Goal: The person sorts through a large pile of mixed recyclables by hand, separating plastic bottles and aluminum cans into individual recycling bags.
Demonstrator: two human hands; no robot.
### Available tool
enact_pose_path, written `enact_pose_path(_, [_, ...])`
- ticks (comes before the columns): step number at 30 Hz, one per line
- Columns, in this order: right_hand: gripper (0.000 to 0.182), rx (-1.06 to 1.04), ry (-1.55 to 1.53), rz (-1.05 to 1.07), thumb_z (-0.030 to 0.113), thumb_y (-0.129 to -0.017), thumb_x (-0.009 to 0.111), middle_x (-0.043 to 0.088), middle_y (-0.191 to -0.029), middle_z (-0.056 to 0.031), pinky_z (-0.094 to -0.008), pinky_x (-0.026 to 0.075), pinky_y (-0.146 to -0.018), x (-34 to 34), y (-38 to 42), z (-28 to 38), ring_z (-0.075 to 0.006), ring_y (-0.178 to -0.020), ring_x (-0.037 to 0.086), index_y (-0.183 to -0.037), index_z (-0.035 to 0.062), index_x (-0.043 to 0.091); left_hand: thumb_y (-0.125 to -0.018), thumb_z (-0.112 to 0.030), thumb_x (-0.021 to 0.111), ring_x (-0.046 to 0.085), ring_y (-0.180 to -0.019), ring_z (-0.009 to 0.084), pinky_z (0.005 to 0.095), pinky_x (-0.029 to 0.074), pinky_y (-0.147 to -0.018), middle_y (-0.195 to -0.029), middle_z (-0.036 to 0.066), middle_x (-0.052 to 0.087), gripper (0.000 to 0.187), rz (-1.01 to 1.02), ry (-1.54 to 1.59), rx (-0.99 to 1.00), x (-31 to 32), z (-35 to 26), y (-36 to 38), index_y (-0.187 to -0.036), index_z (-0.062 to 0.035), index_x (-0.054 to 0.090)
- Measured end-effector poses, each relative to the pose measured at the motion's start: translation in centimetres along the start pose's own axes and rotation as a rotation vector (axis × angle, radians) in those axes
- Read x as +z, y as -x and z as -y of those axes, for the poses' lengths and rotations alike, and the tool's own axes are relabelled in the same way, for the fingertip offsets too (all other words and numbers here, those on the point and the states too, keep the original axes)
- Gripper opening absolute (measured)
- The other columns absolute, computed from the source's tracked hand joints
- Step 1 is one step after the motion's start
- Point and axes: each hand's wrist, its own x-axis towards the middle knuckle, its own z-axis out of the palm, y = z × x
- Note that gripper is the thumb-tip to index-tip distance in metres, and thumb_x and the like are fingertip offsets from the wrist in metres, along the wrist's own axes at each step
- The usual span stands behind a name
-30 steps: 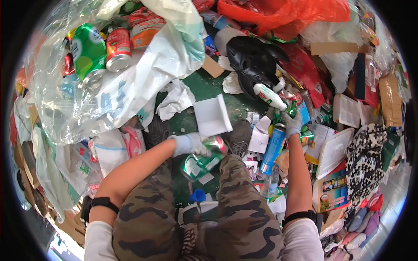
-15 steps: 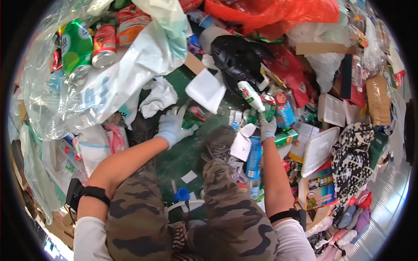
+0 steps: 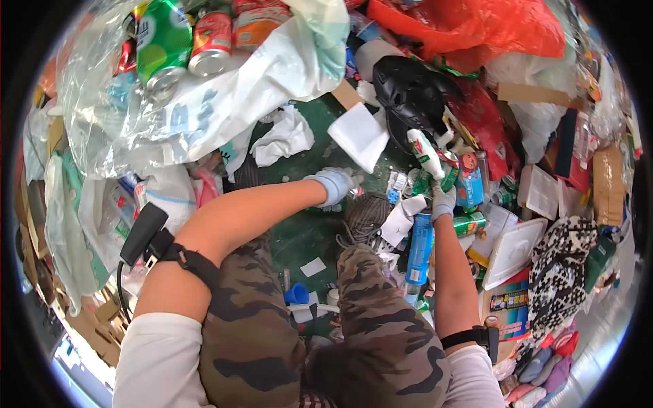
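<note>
At 3 o'clock of the shoe [image 3: 364,216], a blue can [image 3: 420,246] stands under the right hand [image 3: 443,201], whose grip I cannot tell, while the left hand [image 3: 335,184] reaches empty-looking at 11 o'clock: sorting seems midway, likely needing a firmer grasp next.

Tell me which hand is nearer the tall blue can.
Right. The right hand sits at the top of the blue can; the left hand is farther off, across the shoe.

Black helmet [image 3: 408,92], orange bag [image 3: 469,27], bagged cans [image 3: 183,47].
</note>
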Motion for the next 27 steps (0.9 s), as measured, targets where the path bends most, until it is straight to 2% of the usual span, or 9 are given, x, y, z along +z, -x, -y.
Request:
enact_pose_path(5, [0.053,0.014,-0.013,0.007,0.03,-0.073,0.075,0.062,-0.099,-0.0073,-0.0297,0.045,-0.074,-0.2,0.8,1.2,-0.0149,-0.082,0.056,-0.112,0.0014,0.052,-0.071,-0.004,0.06,0.046,-0.117,0.0321,0.0403,0.04,-0.095,-0.127,0.017,0.044,0.07,0.052,-0.076,-0.055,-0.3,-0.8,0.9,-0.135,-0.0166,0.032])
enact_pose_path(9, [0.055,-0.009,-0.037,0.015,0.032,-0.073,0.075,0.062,-0.099,-0.0085,-0.0297,0.046,-0.075,-0.2,0.4,1.1,-0.0152,-0.083,0.056,-0.111,0.0002,0.052,-0.069,-0.029,0.07,0.052,-0.108,0.0286,0.0377,0.043,-0.09,-0.114,0.013,0.051,0.064,-0.131,-0.032,-0.24,-1.8,-2.1,4.7,-0.125,-0.0149,0.041])
enact_pose_path(11, [0.06,-0.025,-0.008,0.007,0.037,-0.071,0.076,0.062,-0.098,-0.0102,-0.0297,0.046,-0.076,-0.8,0.8,0.2,-0.0161,-0.084,0.056,-0.11,-0.0021,0.052,-0.075,-0.039,0.064,0.055,-0.104,0.0298,0.0392,0.043,-0.087,-0.109,0.014,0.055,0.054,-0.136,0.069,-0.403,-1.5,-1.2,6.6,-0.118,-0.0121,0.044])
enact_pose_path(12, [0.066,-0.014,-0.065,0.023,0.041,-0.069,0.077,0.062,-0.099,-0.0107,-0.03,0.046,-0.077,-0.8,0.1,-1.4,-0.0177,-0.085,0.057,-0.111,-0.0032,0.051,-0.077,-0.038,0.062,0.054,-0.105,0.031,0.0424,0.042,-0.088,-0.111,0.015,0.054,0.052,-0.074,0.138,-0.448,-0.8,-0.8,7.0,-0.117,-0.0112,0.043])
enact_pose_path(16, [0.035,0.01,-0.396,0.074,0.014,-0.077,0.072,0.064,-0.094,-0.0063,-0.0265,0.048,-0.069,-1.5,1.4,-1.7,-0.0133,-0.075,0.059,-0.105,0.001,0.055,-0.082,-0.034,0.057,0.052,-0.108,0.0341,0.0531,0.038,-0.09,-0.117,0.017,0.053,0.045,-0.033,0.228,-0.437,1.1,0.7,6.7,-0.115,-0.0089,0.042])
enact_pose_path(21, [0.04,-0.039,-0.296,-0.02,0.011,-0.08,0.068,0.062,-0.101,-0.0071,-0.0273,0.048,-0.076,-3.9,2.4,-1.7,-0.015,-0.083,0.059,-0.115,0.0008,0.052,-0.085,-0.033,0.053,0.052,-0.109,0.0344,0.0584,0.032,-0.094,-0.117,0.017,0.053,0.042,-0.051,0.209,-0.482,1.0,0.6,6.0,-0.117,-0.0088,0.041])
enact_pose_path(23, [0.038,-0.01,-0.625,-0.036,0.007,-0.081,0.065,0.062,-0.102,-0.0069,-0.0282,0.049,-0.077,-4.8,4.5,1.4,-0.0158,-0.084,0.06,-0.117,0.0031,0.051,-0.085,-0.035,0.051,0.052,-0.109,0.0338,0.0594,0.03,-0.095,-0.118,0.016,0.053,0.041,-0.022,0.171,-0.557,0.1,-0.1,6.1,-0.116,-0.0097,0.042])
enact_pose_path(25, [0.039,0.04,-0.667,-0.115,0.004,-0.082,0.063,0.062,-0.102,-0.0064,-0.0286,0.051,-0.076,-4.5,6.0,3.2,-0.0158,-0.083,0.06,-0.119,0.0052,0.05,-0.084,-0.034,0.05,0.057,-0.103,0.0317,0.0604,0.028,-0.096,-0.108,0.014,0.059,0.038,-0.123,0.17,-0.55,1.1,0.4,5.7,-0.113,-0.0095,0.045])
enact_pose_path(27, [0.039,0.072,-0.568,-0.158,0.003,-0.082,0.064,0.062,-0.103,-0.0055,-0.0281,0.052,-0.071,-3.7,7.5,4.9,-0.0151,-0.082,0.061,-0.118,0.0075,0.052,-0.085,-0.033,0.05,0.055,-0.106,0.0329,0.0587,0.032,-0.095,-0.115,0.014,0.057,0.035,0.003,0.205,-0.529,0.6,0.8,5.6,-0.112,-0.0094,0.048])
